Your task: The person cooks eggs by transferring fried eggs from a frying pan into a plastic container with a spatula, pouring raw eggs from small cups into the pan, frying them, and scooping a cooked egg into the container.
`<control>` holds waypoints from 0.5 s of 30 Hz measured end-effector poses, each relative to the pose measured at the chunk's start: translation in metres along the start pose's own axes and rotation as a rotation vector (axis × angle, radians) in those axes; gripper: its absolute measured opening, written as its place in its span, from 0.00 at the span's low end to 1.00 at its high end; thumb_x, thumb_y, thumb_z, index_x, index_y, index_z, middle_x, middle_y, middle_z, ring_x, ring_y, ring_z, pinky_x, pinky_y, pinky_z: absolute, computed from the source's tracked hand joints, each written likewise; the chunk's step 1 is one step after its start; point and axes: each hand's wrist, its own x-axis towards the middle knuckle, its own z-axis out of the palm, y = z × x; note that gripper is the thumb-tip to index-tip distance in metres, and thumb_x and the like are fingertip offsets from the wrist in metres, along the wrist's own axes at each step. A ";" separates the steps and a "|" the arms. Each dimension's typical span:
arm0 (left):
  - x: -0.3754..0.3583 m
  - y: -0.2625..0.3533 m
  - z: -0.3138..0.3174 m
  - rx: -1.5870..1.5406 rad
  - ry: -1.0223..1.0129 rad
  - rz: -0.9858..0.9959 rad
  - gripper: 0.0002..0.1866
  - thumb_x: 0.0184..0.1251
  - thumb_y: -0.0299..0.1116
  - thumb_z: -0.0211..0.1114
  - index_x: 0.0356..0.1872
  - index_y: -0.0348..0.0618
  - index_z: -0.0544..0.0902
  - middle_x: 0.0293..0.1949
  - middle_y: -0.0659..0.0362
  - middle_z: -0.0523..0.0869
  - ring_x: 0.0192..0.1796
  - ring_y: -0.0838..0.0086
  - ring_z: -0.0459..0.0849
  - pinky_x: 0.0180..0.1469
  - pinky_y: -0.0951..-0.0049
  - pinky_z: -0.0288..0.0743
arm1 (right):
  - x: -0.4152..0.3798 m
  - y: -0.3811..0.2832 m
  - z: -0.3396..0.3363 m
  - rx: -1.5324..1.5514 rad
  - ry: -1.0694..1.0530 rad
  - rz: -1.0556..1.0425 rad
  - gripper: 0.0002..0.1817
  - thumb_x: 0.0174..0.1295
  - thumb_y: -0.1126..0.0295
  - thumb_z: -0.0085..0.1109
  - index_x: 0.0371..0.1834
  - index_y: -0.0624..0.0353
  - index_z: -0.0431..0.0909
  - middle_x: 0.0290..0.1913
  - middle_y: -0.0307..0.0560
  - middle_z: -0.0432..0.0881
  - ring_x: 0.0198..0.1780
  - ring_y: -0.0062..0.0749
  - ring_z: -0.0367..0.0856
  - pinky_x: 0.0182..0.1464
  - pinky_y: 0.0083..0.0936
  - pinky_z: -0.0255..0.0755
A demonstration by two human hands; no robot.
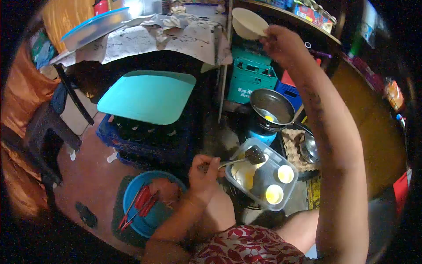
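My left hand (204, 174) grips a spatula (246, 157) by its stiff handle, blade over the clear tray (263, 176). My right hand (281, 44) pinches a light, probably slippery bowl (247, 23) at its rim, held high.

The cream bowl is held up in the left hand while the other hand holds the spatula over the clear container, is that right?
Not quite. The head view shows the cream bowl in the right hand; the left hand holds the spatula over the clear container.

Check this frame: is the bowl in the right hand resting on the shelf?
No. The right hand holds the pale bowl by its rim, raised in the air, clear of the shelf beside it.
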 end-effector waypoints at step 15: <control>0.005 -0.009 -0.027 -0.088 -0.143 0.123 0.06 0.68 0.27 0.63 0.38 0.39 0.74 0.33 0.58 0.82 0.32 0.79 0.82 0.36 0.76 0.79 | 0.131 -0.106 0.048 0.521 -0.193 0.346 0.16 0.67 0.61 0.56 0.46 0.65 0.76 0.40 0.54 0.81 0.42 0.43 0.79 0.43 0.39 0.74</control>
